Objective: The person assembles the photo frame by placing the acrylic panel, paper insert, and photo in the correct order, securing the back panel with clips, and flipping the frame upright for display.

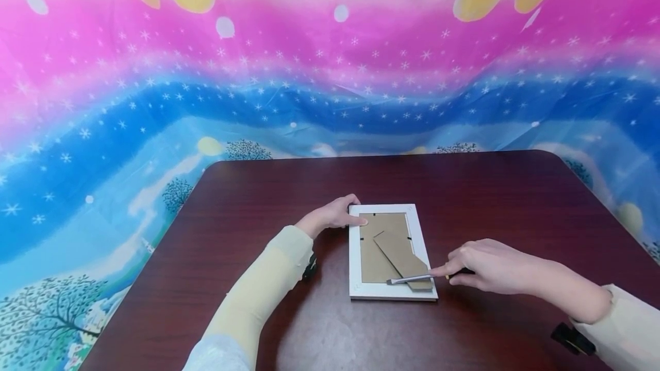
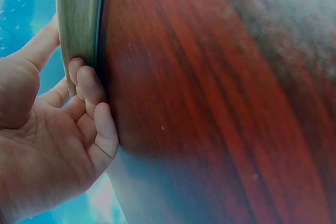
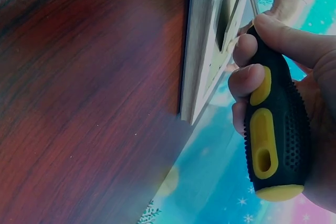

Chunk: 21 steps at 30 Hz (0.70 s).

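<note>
A white picture frame (image 1: 356,262) lies face down on the table, its brown backing board (image 1: 372,259) showing. The brown stand (image 1: 401,252) on that backing slants across to the lower right, its lower end lifted a little. My left hand (image 1: 334,214) grips the frame at its upper left corner, thumb on the top face and fingers against the side edge. In my right hand (image 1: 492,268) is a flat-tipped screwdriver (image 3: 278,135) with a black and yellow handle. Its metal shaft crosses the stand's lower end, with the tip over the lower part of the backing.
Small black tabs (image 1: 409,238) sit at the edges of the backing. The dark reddish-brown table (image 1: 268,188) extends around the frame. Behind it hangs a colourful cloth (image 1: 330,73) with snowflakes and trees. A black band device (image 1: 572,339) is on the right wrist.
</note>
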Each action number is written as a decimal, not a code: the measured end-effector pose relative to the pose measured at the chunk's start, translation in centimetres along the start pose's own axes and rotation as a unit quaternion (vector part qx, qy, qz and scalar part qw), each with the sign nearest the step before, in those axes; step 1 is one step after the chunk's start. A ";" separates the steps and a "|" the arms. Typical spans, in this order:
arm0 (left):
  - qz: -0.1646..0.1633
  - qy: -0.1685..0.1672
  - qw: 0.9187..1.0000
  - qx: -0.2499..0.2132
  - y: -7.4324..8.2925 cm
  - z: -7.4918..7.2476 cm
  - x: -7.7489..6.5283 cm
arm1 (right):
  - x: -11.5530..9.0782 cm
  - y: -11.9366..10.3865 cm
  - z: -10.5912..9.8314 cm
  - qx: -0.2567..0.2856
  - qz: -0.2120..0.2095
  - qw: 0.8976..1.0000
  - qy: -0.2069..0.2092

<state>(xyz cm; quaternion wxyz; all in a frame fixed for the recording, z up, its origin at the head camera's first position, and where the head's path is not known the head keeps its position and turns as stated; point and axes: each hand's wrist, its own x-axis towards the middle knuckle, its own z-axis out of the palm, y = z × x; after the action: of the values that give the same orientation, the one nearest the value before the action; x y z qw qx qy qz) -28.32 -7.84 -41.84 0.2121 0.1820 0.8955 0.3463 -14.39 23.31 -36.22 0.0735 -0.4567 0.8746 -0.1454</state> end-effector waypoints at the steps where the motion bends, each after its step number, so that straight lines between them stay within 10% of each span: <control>1: 0.002 -0.001 1.000 -0.001 0.0 0.0 0.0 | 0.0 0.0 0.0 0.001 -0.001 1.000 0.000; 21: 0.011 -0.001 1.000 0.009 0.2 0.0 0.0 | 0.4 0.7 0.3 0.014 0.013 1.000 -0.009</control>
<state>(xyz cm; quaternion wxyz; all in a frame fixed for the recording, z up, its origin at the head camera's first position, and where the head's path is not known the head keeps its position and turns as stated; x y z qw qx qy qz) -28.28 -7.67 -41.75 0.2080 0.1940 0.8961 0.3406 -15.05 23.33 -36.72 0.0897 -0.4458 0.8776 -0.1521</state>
